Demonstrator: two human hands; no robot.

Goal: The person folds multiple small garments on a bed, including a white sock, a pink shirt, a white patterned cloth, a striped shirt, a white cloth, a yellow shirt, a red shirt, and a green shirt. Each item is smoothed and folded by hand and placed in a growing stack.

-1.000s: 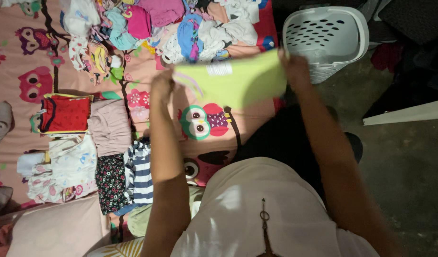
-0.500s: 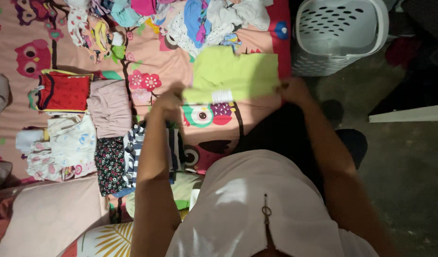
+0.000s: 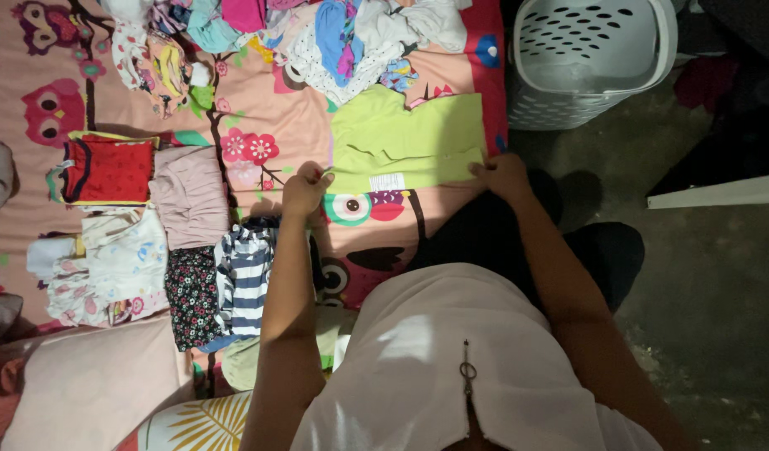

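Note:
A lime-green garment (image 3: pixel 405 142) lies spread flat on the pink owl-print bedsheet (image 3: pixel 276 134), a white tag showing at its near edge. My left hand (image 3: pixel 305 188) pinches the garment's near left corner. My right hand (image 3: pixel 501 174) grips its near right corner. Both hands rest low against the sheet.
A heap of unfolded colourful clothes (image 3: pixel 318 33) lies at the far side of the sheet. Folded pieces sit at the left: a red one (image 3: pixel 109 169), a mauve one (image 3: pixel 192 196), a striped one (image 3: pixel 244 276), a floral one (image 3: pixel 192 305). A white laundry basket (image 3: pixel 593 58) stands on the floor at right.
The green garment was held up in the air and has come down flat onto the sheet. Both hands moved toward me and lowered with its near edge.

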